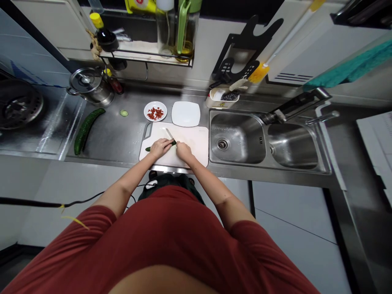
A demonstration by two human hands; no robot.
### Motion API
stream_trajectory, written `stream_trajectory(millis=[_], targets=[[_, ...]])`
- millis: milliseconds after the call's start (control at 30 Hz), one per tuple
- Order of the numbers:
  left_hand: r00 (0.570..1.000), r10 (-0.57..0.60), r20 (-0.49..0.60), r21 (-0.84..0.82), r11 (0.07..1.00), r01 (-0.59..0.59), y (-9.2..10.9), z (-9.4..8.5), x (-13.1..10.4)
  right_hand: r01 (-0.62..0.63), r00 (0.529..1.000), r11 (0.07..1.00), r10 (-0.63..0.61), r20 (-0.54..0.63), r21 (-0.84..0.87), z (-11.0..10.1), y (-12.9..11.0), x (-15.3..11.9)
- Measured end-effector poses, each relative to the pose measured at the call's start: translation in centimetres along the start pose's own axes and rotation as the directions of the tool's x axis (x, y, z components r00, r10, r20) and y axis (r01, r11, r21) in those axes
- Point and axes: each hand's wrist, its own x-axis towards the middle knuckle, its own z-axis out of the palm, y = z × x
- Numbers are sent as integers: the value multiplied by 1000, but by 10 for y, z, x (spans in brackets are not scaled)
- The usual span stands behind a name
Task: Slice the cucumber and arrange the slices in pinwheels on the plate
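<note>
A white cutting board (196, 141) lies on the steel counter in front of me. Closed over a dark green cucumber piece (148, 149), my left hand (160, 148) presses it to the board, with one end showing at its left. My right hand (184, 152) is wrapped round the handle of a knife (169, 133), whose blade points away from me and to the left. The blade is beside my left fingertips, at the cucumber's right end. Behind the board stand a white plate of chopped red pieces (155, 113) and a bare square white plate (185, 114).
A long whole cucumber (87, 130) and a pale green slice (123, 113) lie to the left. A lidded steel pot (89, 85) stands behind them, near a stove (21, 104). On the right is a double sink (239, 139). A bottle shelf (147, 57) hangs above.
</note>
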Motion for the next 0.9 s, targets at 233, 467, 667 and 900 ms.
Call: stream_trajectory(millis=[233,467,667,900], targets=[[1000,-1,0,-7,1000,1,-3,2,-1,-27,1000,1000,27,15,8,-3,-4,1],[1000,-7,7,10,1000,7,-1,2,-1,-26,999,1000,27,33,-13,5,7,-16],[1000,-13,9,13,1000,13,-3,4,-1,-41,998,997,44,50,-62,14,16,-26],[1000,-12,11,8,1000,12,-1,2,-1,-32,999,999,34,37,-44,12,11,-20]])
